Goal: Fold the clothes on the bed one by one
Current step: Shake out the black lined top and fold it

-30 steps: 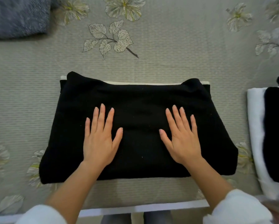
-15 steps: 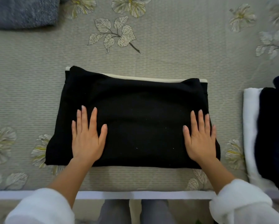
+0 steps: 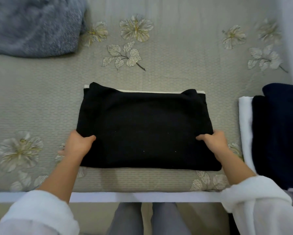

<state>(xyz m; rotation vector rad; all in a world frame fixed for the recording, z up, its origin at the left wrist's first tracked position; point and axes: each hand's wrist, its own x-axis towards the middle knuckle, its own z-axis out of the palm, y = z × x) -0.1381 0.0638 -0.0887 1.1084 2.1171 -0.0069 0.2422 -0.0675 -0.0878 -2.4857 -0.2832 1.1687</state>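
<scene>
Folded black garment (image 3: 147,128) lies centre frame on the bed (image 3: 176,73). Left hand (image 3: 77,146) grips its left edge, thumb on top. Right hand (image 3: 213,143) grips the right edge likewise.

The garment (image 3: 147,129) is black, the bedspread (image 3: 184,73) beige with flowers.

Floral bed (image 3: 176,73): black garment (image 3: 145,126) centre, grey fleece (image 3: 32,26) far-left, folded pile (image 3: 278,133) right.
</scene>
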